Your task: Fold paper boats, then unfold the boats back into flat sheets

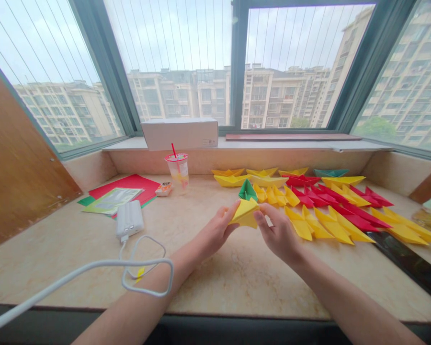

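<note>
Between my two hands, just above the counter, is a piece of folded yellow paper (246,213). My left hand (221,226) pinches its left side, thumb on top. On the other side my right hand (276,229) grips the right edge between thumb and fingers. Behind the paper stands a green paper boat (248,190), partly covered by it. Rows of folded paper boats fill the right side: yellow boats (337,224), red boats (311,195) and a teal boat (331,173) at the back.
A white power bank (130,219) with a white cable (93,265) lies left. Behind it are coloured paper sheets (147,184), a small orange-and-white packet (164,189) and a plastic cup with straw (178,172). A white box (181,133) rests on the sill; a black object (405,258) lies right.
</note>
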`<state>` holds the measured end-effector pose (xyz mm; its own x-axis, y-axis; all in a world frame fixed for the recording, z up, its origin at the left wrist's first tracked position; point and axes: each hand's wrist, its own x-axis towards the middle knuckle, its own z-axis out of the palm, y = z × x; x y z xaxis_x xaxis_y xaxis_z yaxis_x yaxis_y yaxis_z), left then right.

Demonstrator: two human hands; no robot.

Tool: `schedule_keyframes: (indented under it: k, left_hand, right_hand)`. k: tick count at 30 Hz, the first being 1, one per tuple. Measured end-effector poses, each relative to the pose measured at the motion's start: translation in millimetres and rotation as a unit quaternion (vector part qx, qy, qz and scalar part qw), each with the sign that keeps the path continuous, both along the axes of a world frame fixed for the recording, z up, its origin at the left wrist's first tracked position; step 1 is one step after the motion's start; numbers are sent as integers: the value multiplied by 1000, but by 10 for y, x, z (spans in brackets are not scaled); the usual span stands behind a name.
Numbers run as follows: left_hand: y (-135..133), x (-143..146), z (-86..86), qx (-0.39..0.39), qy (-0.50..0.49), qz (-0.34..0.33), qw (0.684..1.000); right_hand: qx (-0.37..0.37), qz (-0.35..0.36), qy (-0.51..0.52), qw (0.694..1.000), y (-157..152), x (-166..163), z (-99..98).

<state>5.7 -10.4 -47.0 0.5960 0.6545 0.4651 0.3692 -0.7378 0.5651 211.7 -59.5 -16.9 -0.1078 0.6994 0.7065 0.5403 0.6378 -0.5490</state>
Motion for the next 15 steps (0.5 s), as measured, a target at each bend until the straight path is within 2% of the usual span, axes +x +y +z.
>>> schedule_keyframes:
  k: [6, 15]
  left_hand:
    - [-35, -16, 34, 16, 44, 48, 998]
    - [-102, -34, 94, 63, 65, 82, 992]
  right_hand:
    - [53, -15, -51, 997, -8, -6, -17]
    - [58, 44, -55, 996, 24, 15, -97]
